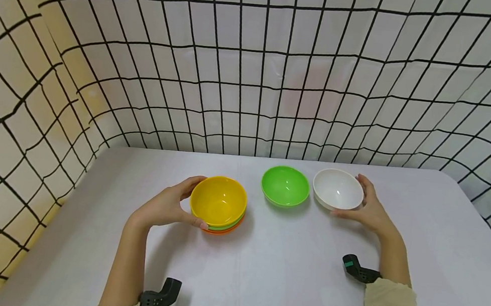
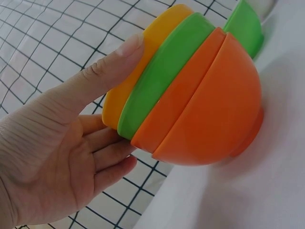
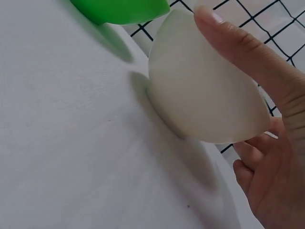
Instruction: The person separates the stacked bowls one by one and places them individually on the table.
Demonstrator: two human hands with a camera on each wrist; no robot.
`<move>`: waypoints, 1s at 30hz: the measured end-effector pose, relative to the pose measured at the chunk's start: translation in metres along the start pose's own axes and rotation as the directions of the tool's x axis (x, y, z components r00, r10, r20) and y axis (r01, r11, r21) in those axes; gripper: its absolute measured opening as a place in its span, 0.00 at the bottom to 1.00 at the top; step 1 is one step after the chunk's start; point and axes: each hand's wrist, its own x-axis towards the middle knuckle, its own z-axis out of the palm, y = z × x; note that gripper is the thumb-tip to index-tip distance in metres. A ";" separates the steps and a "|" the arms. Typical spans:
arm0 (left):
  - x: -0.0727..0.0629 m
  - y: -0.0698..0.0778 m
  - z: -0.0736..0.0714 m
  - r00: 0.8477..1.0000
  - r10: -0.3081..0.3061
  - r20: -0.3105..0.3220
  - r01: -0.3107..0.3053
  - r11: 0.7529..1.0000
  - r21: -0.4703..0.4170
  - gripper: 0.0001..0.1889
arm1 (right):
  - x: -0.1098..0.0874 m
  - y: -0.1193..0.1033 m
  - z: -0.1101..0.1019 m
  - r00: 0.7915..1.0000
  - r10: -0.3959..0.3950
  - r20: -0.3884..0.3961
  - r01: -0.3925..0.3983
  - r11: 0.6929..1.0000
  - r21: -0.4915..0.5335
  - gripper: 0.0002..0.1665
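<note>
A stack of nested bowls stands on the table at left of centre. At its top is a yellow bowl (image 1: pixel 219 200); under it come a green bowl (image 2: pixel 167 71) and two orange bowls (image 2: pixel 214 105), seen in the left wrist view. My left hand (image 1: pixel 165 205) holds the yellow bowl by its side, thumb in front and fingers behind. To the right, a white bowl (image 1: pixel 338 189) is gripped at its right side by my right hand (image 1: pixel 371 210), thumb near the rim. Between the stack and the white bowl sits a separate green bowl (image 1: pixel 285 187).
A white cloth covers the table (image 1: pixel 285 279). Behind it and on both sides rises a white backdrop (image 1: pixel 273 70) with a black grid. Each wrist wears a black camera mount, the left one (image 1: pixel 159 297) low over the table.
</note>
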 end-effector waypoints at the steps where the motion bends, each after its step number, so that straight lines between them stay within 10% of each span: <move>1: 0.000 0.000 0.000 1.000 0.000 -0.001 0.000 1.000 0.001 0.54 | 0.000 -0.002 -0.001 1.000 -0.004 -0.001 0.004 1.000 -0.004 0.73; 30: -0.001 0.002 0.000 1.000 0.010 0.004 -0.009 1.000 -0.009 0.54 | -0.019 -0.056 -0.023 0.971 -0.086 -0.224 0.090 0.996 0.004 0.58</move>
